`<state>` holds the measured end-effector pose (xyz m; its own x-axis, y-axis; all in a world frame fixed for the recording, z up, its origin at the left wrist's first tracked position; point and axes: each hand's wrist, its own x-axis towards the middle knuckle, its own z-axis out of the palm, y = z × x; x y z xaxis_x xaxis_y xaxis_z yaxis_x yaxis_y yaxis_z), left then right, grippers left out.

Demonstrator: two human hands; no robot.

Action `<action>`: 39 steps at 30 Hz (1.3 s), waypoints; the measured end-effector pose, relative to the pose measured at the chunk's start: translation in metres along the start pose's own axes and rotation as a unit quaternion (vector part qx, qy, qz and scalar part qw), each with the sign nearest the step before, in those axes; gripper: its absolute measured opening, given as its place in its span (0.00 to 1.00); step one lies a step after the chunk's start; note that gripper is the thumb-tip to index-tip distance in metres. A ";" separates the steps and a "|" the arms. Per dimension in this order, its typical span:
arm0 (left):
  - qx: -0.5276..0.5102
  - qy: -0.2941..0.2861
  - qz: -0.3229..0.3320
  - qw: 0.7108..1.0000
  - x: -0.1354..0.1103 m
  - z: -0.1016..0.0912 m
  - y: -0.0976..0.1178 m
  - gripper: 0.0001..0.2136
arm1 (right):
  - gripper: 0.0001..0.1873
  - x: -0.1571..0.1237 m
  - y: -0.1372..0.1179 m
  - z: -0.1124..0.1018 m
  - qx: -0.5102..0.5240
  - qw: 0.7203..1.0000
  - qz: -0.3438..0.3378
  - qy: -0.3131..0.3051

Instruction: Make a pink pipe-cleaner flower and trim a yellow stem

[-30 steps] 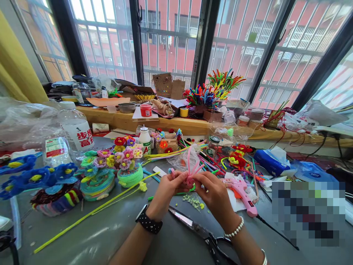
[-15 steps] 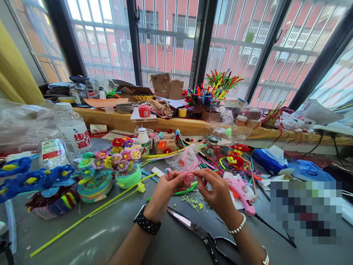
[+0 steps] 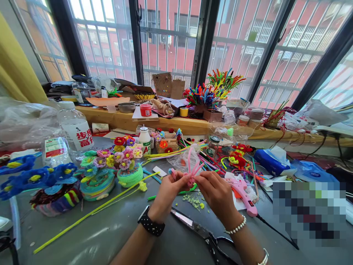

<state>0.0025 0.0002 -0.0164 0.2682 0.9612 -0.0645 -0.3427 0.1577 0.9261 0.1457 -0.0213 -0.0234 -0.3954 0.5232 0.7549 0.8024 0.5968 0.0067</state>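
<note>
Both hands meet at a pink pipe cleaner piece (image 3: 191,179), coiled into loops at the bottom with several long ends standing up. My left hand (image 3: 172,189) pinches its left side between thumb and fingers; a small pink and blue curl pokes out above that hand. With thumb and forefinger, my right hand (image 3: 216,193) pinches the right side. Just where the fingertips meet, part of the loops is hidden. Below the hands lie large scissors (image 3: 193,224), blades toward the upper left. Right of my right hand rests a pink glue gun (image 3: 244,195) with its cord.
Pipe cleaner flower pots (image 3: 129,175) and blue flowers (image 3: 34,178) stand at left, near a long yellow pipe cleaner (image 3: 93,213). Green scraps (image 3: 193,201) lie behind the scissors. A tissue pack (image 3: 271,161) and a jar (image 3: 213,146) stand farther back. A cluttered ledge (image 3: 165,123) runs below the windows.
My right fingers have closed in on the pink piece and now sit nearer to my left fingers. The whole view has shifted slightly; the things on the table have stayed put.
</note>
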 end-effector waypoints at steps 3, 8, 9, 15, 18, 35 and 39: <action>0.061 0.015 0.067 0.996 -0.001 0.002 0.000 0.09 | 0.06 0.002 -0.004 0.001 0.014 0.999 0.046 0.002; 0.170 0.056 0.166 0.970 -0.003 0.001 -0.006 0.07 | 0.05 0.005 -0.013 0.005 0.108 0.981 0.160 0.013; 0.195 0.065 0.182 0.962 -0.004 0.000 -0.007 0.06 | 0.04 0.006 -0.014 0.006 0.130 0.974 0.183 0.012; 0.369 0.128 0.286 0.875 -0.008 0.001 -0.007 0.02 | 0.07 0.012 -0.020 0.004 0.235 0.930 0.284 0.013; 0.415 0.111 0.324 0.843 -0.010 0.002 -0.006 0.03 | 0.09 0.013 -0.021 0.003 0.305 0.888 0.344 -0.008; 0.269 0.087 0.251 0.926 -0.004 -0.002 -0.005 0.04 | 0.09 0.013 -0.010 0.002 0.628 0.629 0.448 -0.097; 0.164 0.064 0.180 0.968 -0.002 -0.003 -0.002 0.08 | 0.07 0.012 -0.007 -0.003 0.365 0.872 0.324 -0.033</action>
<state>0.0002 -0.0010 -0.0198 0.0633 0.9643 0.2572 -0.0836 -0.2517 0.9642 0.1363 -0.0209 -0.0124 -0.0087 0.9136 0.4064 0.3774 0.3794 -0.8448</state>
